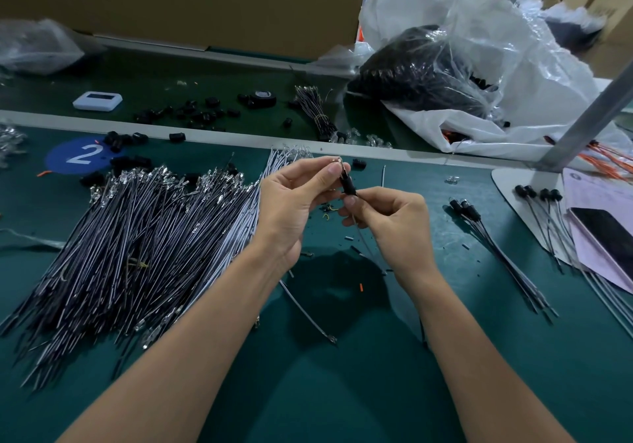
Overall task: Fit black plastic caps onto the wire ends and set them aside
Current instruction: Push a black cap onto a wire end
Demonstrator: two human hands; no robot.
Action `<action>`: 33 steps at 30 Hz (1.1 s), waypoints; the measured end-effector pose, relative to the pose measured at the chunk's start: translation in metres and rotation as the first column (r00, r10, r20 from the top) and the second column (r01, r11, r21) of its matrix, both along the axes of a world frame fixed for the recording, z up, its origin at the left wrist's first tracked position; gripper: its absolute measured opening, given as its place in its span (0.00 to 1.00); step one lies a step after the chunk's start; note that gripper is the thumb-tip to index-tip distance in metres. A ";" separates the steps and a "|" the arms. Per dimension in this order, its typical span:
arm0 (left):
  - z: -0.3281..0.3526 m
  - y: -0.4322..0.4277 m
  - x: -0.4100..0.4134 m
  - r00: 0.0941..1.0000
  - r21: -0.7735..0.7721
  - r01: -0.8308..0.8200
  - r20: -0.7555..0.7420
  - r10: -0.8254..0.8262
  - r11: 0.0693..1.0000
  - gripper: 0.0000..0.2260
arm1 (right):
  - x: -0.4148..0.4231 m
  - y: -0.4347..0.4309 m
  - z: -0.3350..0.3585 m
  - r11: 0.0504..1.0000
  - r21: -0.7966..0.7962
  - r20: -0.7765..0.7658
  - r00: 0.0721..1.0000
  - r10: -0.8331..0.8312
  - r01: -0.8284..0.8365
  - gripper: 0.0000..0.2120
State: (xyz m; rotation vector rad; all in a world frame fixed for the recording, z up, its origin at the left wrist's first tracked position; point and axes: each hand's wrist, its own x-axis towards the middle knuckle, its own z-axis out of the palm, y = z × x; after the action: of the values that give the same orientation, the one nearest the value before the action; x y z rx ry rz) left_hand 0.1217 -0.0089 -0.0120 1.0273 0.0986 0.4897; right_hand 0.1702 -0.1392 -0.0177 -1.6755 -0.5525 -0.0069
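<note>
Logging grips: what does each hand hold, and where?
Left hand pinches the wire by its metal tip, above the black cap; right hand pinches the cap's lower end.

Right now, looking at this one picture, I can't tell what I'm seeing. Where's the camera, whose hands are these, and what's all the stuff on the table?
No machine here: a person works bare-handed, and the camera sits on their head, looking down. The left hand pinches a thin wire near its metal tip; the right hand pinches the black cap threaded on it. On the green table, left, lies a big pile of uncapped wires; right, a few finished capped wires; loose caps sit further back.
</note>
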 end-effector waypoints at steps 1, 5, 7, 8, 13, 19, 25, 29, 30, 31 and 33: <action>0.000 0.000 0.000 1.000 0.003 0.000 0.001 0.000 1.000 0.05 | 0.000 0.000 0.000 1.000 -0.002 -0.003 1.000 0.012 -0.012 0.06; -0.001 0.002 0.000 1.000 0.006 0.004 -0.004 -0.004 1.000 0.05 | 0.000 0.002 -0.002 1.000 -0.021 0.012 1.000 0.016 -0.016 0.05; -0.001 0.001 -0.001 1.000 0.016 0.006 -0.005 -0.006 1.000 0.05 | 0.001 0.001 -0.003 0.999 -0.036 0.039 0.999 -0.005 0.006 0.06; -0.001 0.001 -0.001 1.000 0.020 0.008 -0.007 -0.008 1.000 0.04 | 0.001 0.001 -0.003 0.999 -0.038 0.044 0.999 -0.007 0.008 0.05; -0.001 0.001 0.000 0.999 0.062 -0.022 -0.025 0.024 0.998 0.06 | -0.001 0.002 -0.003 0.999 -0.039 0.053 0.998 0.020 -0.018 0.04; 0.000 0.004 -0.001 0.999 0.131 -0.025 -0.032 0.030 0.991 0.04 | 0.001 0.001 -0.002 0.999 -0.037 0.037 0.999 0.040 -0.039 0.04; 0.000 0.007 -0.001 0.999 0.135 -0.021 -0.033 0.026 0.991 0.03 | 0.001 0.000 -0.002 0.999 -0.002 -0.026 0.998 0.053 -0.054 0.07; -0.001 0.007 -0.001 0.999 0.061 0.005 -0.036 -0.003 0.998 0.03 | 0.001 0.000 -0.001 0.999 0.001 -0.009 0.999 0.049 -0.049 0.06; -0.001 0.008 -0.001 0.999 0.055 0.016 -0.035 -0.014 0.998 0.04 | 0.001 0.000 -0.001 0.999 0.001 -0.010 0.999 0.050 -0.050 0.06; -0.001 0.008 -0.001 0.999 0.055 0.025 -0.033 -0.023 0.998 0.04 | 0.002 -0.001 -0.001 0.999 -0.001 -0.012 0.999 0.053 -0.053 0.06; -0.002 0.008 0.000 0.999 0.054 0.039 -0.033 -0.038 0.998 0.04 | 0.001 -0.001 0.000 0.998 -0.006 -0.018 0.998 0.065 -0.065 0.07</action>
State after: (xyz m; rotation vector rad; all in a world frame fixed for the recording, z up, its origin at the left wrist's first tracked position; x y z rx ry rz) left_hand 0.1213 -0.0014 -0.0136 1.0884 0.0939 0.4432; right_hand 0.1715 -0.1403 -0.0181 -1.6614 -0.5942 0.0567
